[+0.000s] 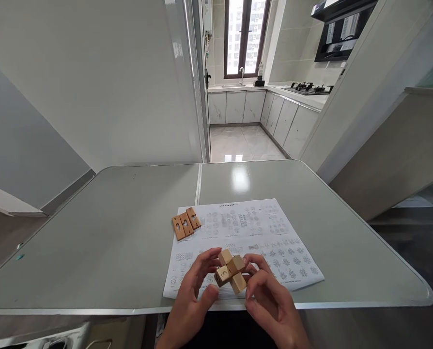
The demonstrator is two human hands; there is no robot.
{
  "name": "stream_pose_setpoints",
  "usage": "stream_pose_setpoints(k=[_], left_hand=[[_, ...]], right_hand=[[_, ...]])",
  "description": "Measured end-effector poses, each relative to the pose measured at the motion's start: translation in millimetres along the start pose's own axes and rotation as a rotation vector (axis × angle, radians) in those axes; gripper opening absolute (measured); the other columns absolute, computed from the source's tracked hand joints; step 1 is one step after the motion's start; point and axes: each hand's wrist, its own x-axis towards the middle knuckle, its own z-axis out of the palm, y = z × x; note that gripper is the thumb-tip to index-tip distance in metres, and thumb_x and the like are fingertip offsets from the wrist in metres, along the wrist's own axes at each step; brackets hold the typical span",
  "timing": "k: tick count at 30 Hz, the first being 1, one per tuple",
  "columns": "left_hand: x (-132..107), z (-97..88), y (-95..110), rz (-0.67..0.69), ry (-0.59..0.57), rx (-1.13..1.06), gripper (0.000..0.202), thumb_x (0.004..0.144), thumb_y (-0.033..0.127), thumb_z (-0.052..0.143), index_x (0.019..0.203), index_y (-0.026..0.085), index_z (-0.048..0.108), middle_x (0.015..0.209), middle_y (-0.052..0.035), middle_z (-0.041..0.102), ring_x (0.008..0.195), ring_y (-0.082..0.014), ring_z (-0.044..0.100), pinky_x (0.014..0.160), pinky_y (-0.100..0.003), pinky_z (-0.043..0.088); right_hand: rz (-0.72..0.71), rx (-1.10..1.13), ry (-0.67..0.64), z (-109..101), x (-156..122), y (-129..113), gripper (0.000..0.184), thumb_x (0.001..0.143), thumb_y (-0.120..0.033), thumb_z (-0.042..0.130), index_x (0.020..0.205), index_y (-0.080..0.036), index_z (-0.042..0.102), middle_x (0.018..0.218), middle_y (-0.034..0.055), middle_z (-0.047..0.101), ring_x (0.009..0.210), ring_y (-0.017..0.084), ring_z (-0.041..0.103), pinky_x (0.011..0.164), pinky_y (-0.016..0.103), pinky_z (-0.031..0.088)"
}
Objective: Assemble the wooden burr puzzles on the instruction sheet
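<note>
A wooden burr puzzle (234, 265), made of pale interlocking blocks, is held between my two hands above the front part of a printed sheet. My left hand (196, 291) has its curled fingers at the puzzle's left and far side, its thumb lower down on the near side. From the right, my right hand (269, 298) bends its fingers against the puzzle's edge. Some fingertips are hidden behind the blocks. Three flat, slotted wooden pieces (186, 224) with dark markings lie side by side at the sheet's upper left corner.
The printed instruction sheet (216, 242), covered with small diagrams, lies on a grey-green folding table (103, 232) with a metal edge and a centre seam. A small teal item (19, 257) is near the left edge. Beyond stand a white wall and a kitchen counter (274, 88).
</note>
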Motion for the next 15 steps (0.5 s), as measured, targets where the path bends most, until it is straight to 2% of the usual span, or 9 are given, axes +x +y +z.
stream_pose_setpoints(k=[3,7,11,15], left_hand=[[1.2,0.5,3.4,-0.058,-0.076,-0.072,0.073,0.090,0.073,0.060,0.145,0.025,0.056,0.143,-0.0139,0.063,0.134,-0.0362,0.058,0.115,-0.049,0.047],[0.5,5.1,8.6,-0.158,-0.064,-0.115,0.071,0.092,0.066,0.062,0.148,0.024,0.053,0.146,-0.0142,0.061,0.138,-0.0365,0.054,0.116,-0.048,0.044],[-4.5,9.0,10.7,-0.209,-0.050,-0.197,0.070,0.094,0.064,0.061,0.152,0.026,0.048,0.145,-0.0120,0.061,0.133,-0.0340,0.058,0.116,-0.045,0.044],[-8.9,10.7,12.3,-0.230,0.010,-0.261,0.063,0.097,0.063,0.056,0.148,0.027,0.053,0.137,-0.0103,0.065,0.128,-0.0323,0.061,0.114,-0.043,0.045]], right_hand=[[-0.048,-0.057,-0.034,0.4,-0.1,1.8,0.019,0.099,-0.043,0.062,0.091,-0.026,0.060,0.132,0.0114,0.050,0.118,0.029,0.064,0.102,0.044,0.057],[-0.154,-0.265,-0.011,5.8,-0.7,1.6,0.007,0.100,-0.023,0.057,0.095,-0.025,0.062,0.132,0.0109,0.054,0.118,0.026,0.066,0.101,0.038,0.058],[-0.315,-0.445,-0.099,10.7,1.1,-1.4,0.023,0.093,-0.006,0.055,0.103,-0.025,0.063,0.132,0.0105,0.056,0.118,0.024,0.066,0.102,0.037,0.058],[-0.429,-0.484,-0.149,14.0,2.6,-1.5,0.032,0.090,-0.002,0.055,0.112,-0.025,0.061,0.128,0.0104,0.059,0.118,0.024,0.065,0.103,0.039,0.059]])
